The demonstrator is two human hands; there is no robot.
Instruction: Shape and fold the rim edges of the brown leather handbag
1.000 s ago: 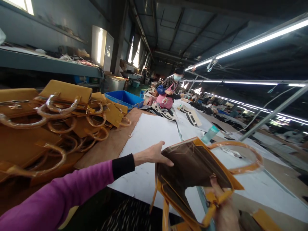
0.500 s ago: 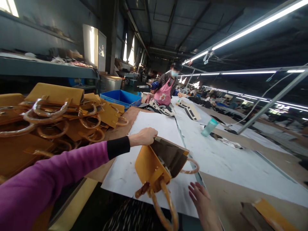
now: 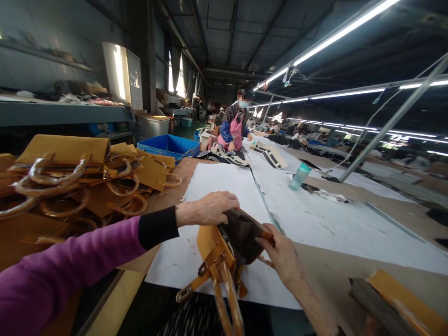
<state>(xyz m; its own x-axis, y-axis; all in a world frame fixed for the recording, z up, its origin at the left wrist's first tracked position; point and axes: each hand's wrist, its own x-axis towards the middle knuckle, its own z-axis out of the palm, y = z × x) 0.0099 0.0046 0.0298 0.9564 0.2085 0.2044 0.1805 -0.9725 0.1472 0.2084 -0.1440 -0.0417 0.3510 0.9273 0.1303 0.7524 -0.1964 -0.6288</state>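
A mustard-yellow handbag (image 3: 215, 247) with a dark lining stands on the white paper (image 3: 168, 270) in front of me, its mouth spread apart. Two plastic-wrapped handles hang off its near side, beside a strap with a metal clasp. My left hand (image 3: 212, 208) grips one end of the bag's far upper edge, fingers curled over it. At the other end of that edge, my right hand (image 3: 280, 256) pinches the rim between thumb and fingers. The inside of the bag is mostly in shadow.
Several similar yellow bags (image 3: 70, 149) are heaped on the left. Behind them sits a blue bin (image 3: 170, 145). A teal bottle (image 3: 300, 176) stands on the right-hand table; another yellow piece (image 3: 402, 298) lies near right. A person in a pink apron (image 3: 236, 130) works at the far end.
My right hand has come up from the table and taken hold of the bag's rim. The bag has turned slightly, its handles and strap shifting left. My view has swung a little right.
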